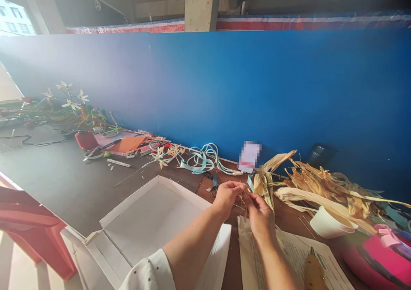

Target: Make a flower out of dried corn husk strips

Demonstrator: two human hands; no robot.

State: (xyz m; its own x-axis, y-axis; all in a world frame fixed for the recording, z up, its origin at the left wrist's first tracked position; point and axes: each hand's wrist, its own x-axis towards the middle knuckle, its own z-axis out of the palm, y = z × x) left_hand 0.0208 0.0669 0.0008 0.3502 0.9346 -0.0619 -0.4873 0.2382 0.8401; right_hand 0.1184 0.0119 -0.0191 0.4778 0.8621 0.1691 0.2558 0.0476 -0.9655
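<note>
My left hand (227, 195) and my right hand (259, 213) meet over the brown table, fingers pinched together on a bundle of dried corn husk strips (263, 182). The husk fans up and to the right from my fingertips, and a thin stem hangs down between the hands. A light blue ribbon bit (250, 182) shows beside the husk. Black scissors (214, 184) lie just left of my left hand.
An open white cardboard box (154, 221) sits at front left. A heap of loose corn husks (324, 185), a white cup (330, 223) and a pink container (382, 251) lie right. Printed paper (298, 255) and a glue gun (313, 273) are below my hands. Blue ribbon coils (201, 158), craft flowers (69, 99), blue wall behind.
</note>
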